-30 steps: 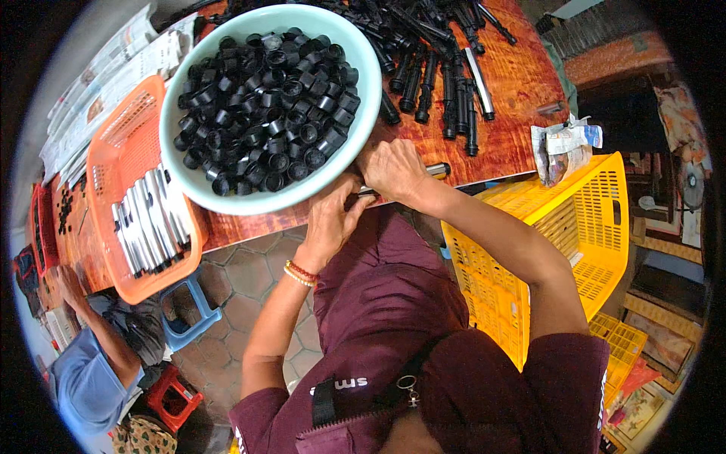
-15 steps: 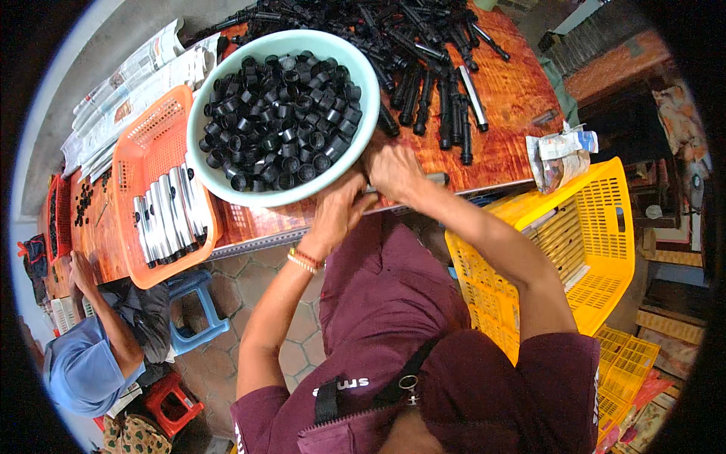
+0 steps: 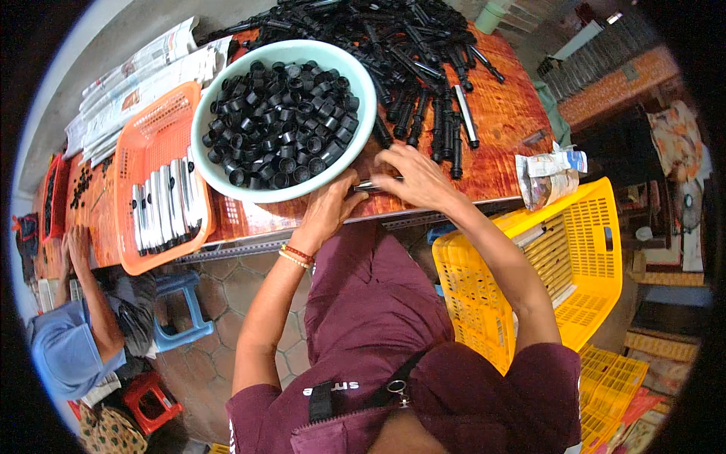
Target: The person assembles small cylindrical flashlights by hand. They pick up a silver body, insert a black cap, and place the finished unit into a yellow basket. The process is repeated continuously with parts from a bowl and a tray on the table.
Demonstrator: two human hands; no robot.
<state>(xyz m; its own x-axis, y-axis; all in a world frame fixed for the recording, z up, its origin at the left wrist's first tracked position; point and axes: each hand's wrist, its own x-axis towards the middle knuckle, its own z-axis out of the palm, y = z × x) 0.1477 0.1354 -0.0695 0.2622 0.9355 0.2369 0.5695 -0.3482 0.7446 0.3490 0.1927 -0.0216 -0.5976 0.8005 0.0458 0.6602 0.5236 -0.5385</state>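
Note:
At the table's front edge, my left hand is closed around a slim silver tube, just below the basin's rim. My right hand is at the tube's right end, its fingers apart and its thumb side beside the tube. Whether it touches the tube I cannot tell. A pale green basin full of short black caps stands beyond my left hand. Several black rod-shaped parts lie on the table past my right hand, one silver tube among them.
An orange basket holds several silver tubes. Newspapers lie behind it. To the right stand a wrapped paper bundle and a yellow crate. A person in blue sits at left, near a blue stool.
My right hand has loosened, its fingers spreading from a closed grip. The tube end that stuck out to its right no longer shows there. The whole view has shifted slightly.

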